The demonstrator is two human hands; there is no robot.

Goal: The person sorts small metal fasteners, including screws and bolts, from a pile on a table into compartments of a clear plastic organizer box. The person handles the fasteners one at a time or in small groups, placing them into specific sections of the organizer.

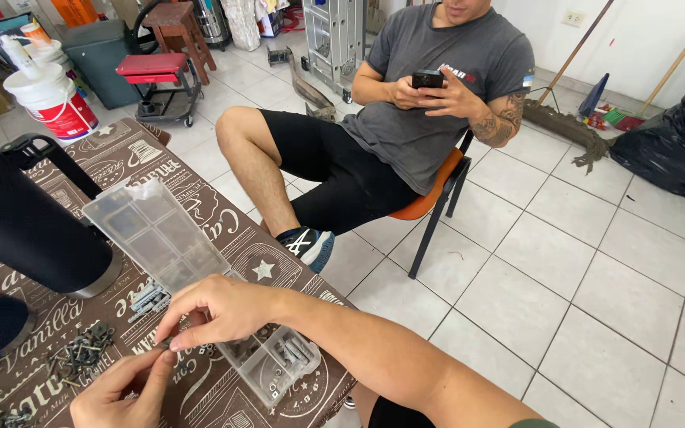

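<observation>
My right hand (220, 311) reaches across a clear plastic compartment box (170, 246) on the brown printed tablecloth (208, 206), its fingertips pinched on a small dark screw (165, 343). My left hand (120, 392) comes up from below and touches the same screw with its fingertips. A heap of dark screws (81, 350) lies just left of both hands. Several metal fasteners fill the box's near compartments (283, 361). A small pile of silver hardware (148, 301) rests beside the box.
A large black insulated jug with a handle (17, 218) stands at the table's left. Another person sits on an orange chair (430, 198) across the tiled floor, holding a phone (427, 79). A white bucket (53, 99), a red stool (156, 71) and black bags (675, 143) stand farther off.
</observation>
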